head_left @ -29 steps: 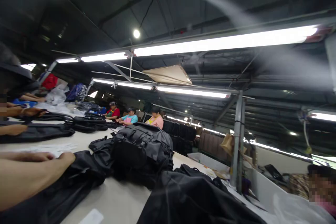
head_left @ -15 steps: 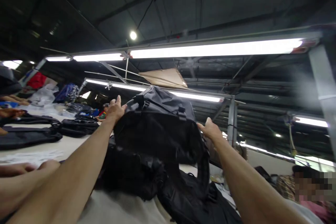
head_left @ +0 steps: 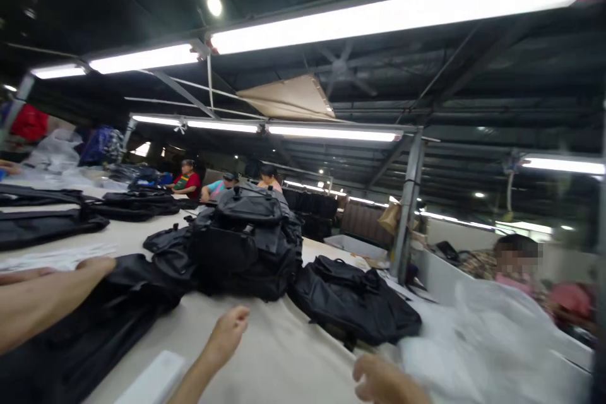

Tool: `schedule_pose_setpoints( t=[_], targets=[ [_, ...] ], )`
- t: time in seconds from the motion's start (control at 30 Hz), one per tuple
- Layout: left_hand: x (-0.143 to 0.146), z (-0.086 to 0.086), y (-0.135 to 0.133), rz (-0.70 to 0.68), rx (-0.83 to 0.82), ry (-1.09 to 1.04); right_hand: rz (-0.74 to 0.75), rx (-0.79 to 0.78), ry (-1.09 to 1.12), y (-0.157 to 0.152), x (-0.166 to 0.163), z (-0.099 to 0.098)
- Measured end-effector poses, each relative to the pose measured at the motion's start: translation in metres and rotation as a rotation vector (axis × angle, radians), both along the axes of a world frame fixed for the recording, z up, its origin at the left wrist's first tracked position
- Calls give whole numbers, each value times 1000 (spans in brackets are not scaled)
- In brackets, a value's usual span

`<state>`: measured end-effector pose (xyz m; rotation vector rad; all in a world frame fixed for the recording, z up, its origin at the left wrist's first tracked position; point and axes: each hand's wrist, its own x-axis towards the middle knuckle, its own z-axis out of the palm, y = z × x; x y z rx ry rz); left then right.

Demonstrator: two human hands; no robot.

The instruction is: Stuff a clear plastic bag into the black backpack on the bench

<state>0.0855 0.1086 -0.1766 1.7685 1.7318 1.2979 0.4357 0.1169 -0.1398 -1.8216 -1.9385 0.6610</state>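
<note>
Both hands are hovering empty over the counter (head_left: 284, 353): left hand (head_left: 230, 331) loosely curled, right hand (head_left: 379, 382) beside clear plastic (head_left: 473, 341). Black backpacks (head_left: 249, 243) are sitting beyond them, well apart.

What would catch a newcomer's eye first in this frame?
The heap of black backpacks in the middle of the long pale table, under bright tube lights. Low in the frame, the person's left hand and right hand hover empty over the table, the right beside clear plastic wrap. A co-worker's forearm rests on black fabric at far left.
</note>
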Motion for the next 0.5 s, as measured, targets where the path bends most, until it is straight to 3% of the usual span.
schedule_pose_setpoints(
  t=[0.1,0.2,0.33,0.5],
  targets=[
    [47,-42,4,-81,-91,-8,-105,-157,105,-4,28,-39],
    [79,-68,3,-110,-115,50,-167,-173,250,1,46,-57],
    [93,-81,0,-128,-80,157,-221,-104,477,19,52,-62],
    [92,-87,8,-125,-138,260,-275,-104,907,62,27,-65]
  ],
)
